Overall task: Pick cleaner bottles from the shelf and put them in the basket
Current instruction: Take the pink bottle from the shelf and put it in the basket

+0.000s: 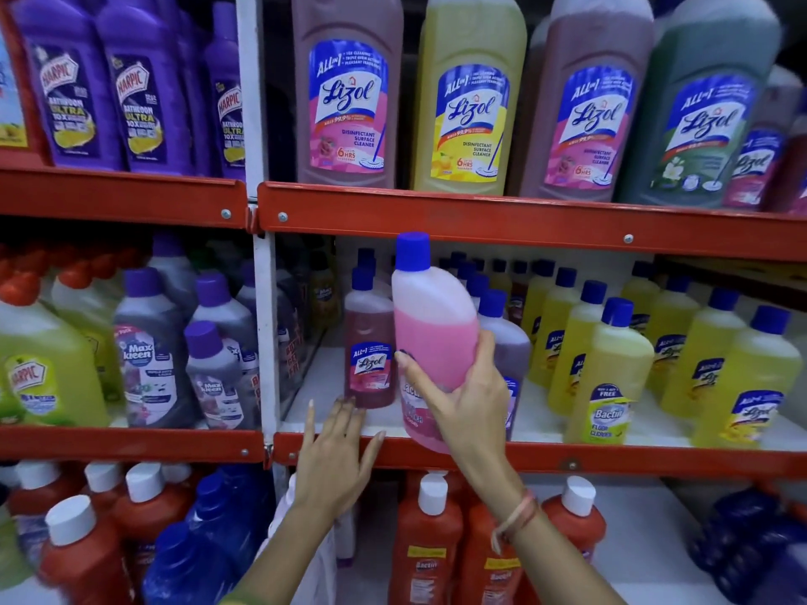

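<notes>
My right hand (469,401) grips a pink cleaner bottle (430,329) with a blue cap, held upright in front of the middle shelf (611,462). My left hand (334,456) is spread open over the red shelf edge, its fingertips close to a small dark-pink Lizol bottle (370,342) that stands on the shelf just left of the held bottle. A purple-tinted bottle (506,342) stands behind my right hand. No basket is in view.
Yellow Lizol and Bactin bottles (607,369) fill the middle shelf to the right. Large Lizol bottles (469,93) stand on the top shelf, purple Harpic bottles (131,89) at top left. Red bottles with white caps (430,539) sit below. A white upright post (264,325) divides the bays.
</notes>
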Demonstrator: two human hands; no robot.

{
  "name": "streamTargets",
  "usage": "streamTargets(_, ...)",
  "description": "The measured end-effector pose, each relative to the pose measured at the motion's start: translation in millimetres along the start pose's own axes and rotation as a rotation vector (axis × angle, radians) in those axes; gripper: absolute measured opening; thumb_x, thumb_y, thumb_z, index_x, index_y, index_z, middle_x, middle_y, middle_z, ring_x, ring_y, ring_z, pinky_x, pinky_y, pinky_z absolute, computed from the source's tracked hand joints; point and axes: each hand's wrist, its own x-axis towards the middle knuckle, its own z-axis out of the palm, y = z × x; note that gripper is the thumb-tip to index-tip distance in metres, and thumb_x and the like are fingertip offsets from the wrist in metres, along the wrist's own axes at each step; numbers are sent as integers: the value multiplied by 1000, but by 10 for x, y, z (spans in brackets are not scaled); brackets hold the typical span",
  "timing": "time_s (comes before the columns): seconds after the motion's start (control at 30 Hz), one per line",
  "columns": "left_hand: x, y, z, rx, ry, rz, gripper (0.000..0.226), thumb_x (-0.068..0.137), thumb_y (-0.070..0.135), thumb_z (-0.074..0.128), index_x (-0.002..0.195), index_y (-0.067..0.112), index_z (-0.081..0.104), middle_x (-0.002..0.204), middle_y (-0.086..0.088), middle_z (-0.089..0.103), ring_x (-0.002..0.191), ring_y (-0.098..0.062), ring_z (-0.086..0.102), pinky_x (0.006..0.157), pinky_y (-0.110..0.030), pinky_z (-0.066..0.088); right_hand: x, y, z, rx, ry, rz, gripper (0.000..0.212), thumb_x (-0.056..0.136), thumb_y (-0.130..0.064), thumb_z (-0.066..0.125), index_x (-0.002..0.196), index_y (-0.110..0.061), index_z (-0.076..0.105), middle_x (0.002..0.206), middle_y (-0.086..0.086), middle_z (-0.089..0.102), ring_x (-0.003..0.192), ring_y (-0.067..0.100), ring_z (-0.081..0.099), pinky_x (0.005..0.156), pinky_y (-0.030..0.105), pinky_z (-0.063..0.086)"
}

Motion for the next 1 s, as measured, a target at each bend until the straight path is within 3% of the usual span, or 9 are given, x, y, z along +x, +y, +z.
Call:
streamTargets(0.1, 95, 272, 43, 7, -10, 21, 70, 91, 56, 14, 131, 12, 51, 137, -9, 56, 133, -21, 45, 119, -52, 12, 19, -121, -306, -93, 130, -112, 76, 72, -75, 58, 120, -19, 42, 94, -7, 58, 73, 11, 60, 52, 24, 57)
streamTargets(0.2, 138, 498, 78, -3, -27, 23, 64, 91, 54, 20, 126, 14, 56, 131, -7, 61, 127, -19, 51, 117, -51, 16, 31, -191, -571, -179, 212, -184, 74, 73, -68, 61, 121, -14, 44, 94, 5, 67, 69, 10, 57, 56, 16, 47)
streamTargets(0.3, 116, 607, 131, 7, -23, 5, 59, 91, 52, 26, 118, 15, 62, 121, -7, 68, 118, -21, 59, 111, -51, 16, 65, -180, -805, -143, 192, -174, 74, 70, -68, 63, 120, -18, 44, 86, -5, 60, 67, 11, 55, 61, 15, 47)
streamTargets(0.4, 102, 599, 166, 9, -12, -12, 60, 90, 53, 26, 117, 15, 64, 119, -7, 69, 117, -21, 60, 109, -50, 15, 132, -112, -1004, 144, 36, -43, 68, 63, -75, 68, 115, -39, 45, 90, -15, 64, 79, 12, 66, 62, 33, 61)
streamTargets(0.47, 98, 582, 180, 11, -3, -8, 64, 92, 55, 21, 118, 16, 63, 121, -6, 68, 119, -21, 59, 110, -50, 13, 182, -63, -1099, 484, -135, 61, 63, 57, -70, 78, 111, -50, 50, 101, -11, 71, 92, 14, 71, 69, 32, 62)
streamTargets(0.6, 98, 583, 180, -6, -9, 11, 86, 91, 60, -5, 119, 16, 63, 123, -6, 67, 121, -22, 57, 111, -49, 9, 278, 80, -1173, 906, -433, 253, 68, 49, -57, 90, 107, -31, 67, 96, 3, 79, 85, 20, 76, 69, 28, 61)
streamTargets(0.73, 99, 601, 186, -3, 16, 2, 84, 91, 61, 0, 117, 15, 65, 120, -7, 69, 119, -23, 59, 111, -49, 11, 301, 202, -1171, 1207, -680, 382, 74, 44, -50, 95, 100, -10, 68, 83, 7, 77, 70, 21, 75, 62, 32, 63)
streamTargets(0.87, 101, 610, 197, -1, 40, 7, 84, 92, 60, 0, 115, 14, 66, 117, -8, 70, 117, -24, 61, 109, -51, 14, 305, 238, -1172, 1362, -873, 425, 84, 51, -49, 93, 103, 4, 54, 82, 12, 75, 69, 23, 74, 61, 31, 62)
streamTargets(1.0, 98, 604, 219, -16, 7, -11, 88, 89, 64, -6, 123, 18, 61, 125, -5, 66, 126, -22, 53, 113, -49, 6, 329, 215, -1172, 1427, -997, 356, 68, 64, -48, 86, 103, 1, 60, 88, 10, 75, 74, 21, 75, 65, 31, 63)
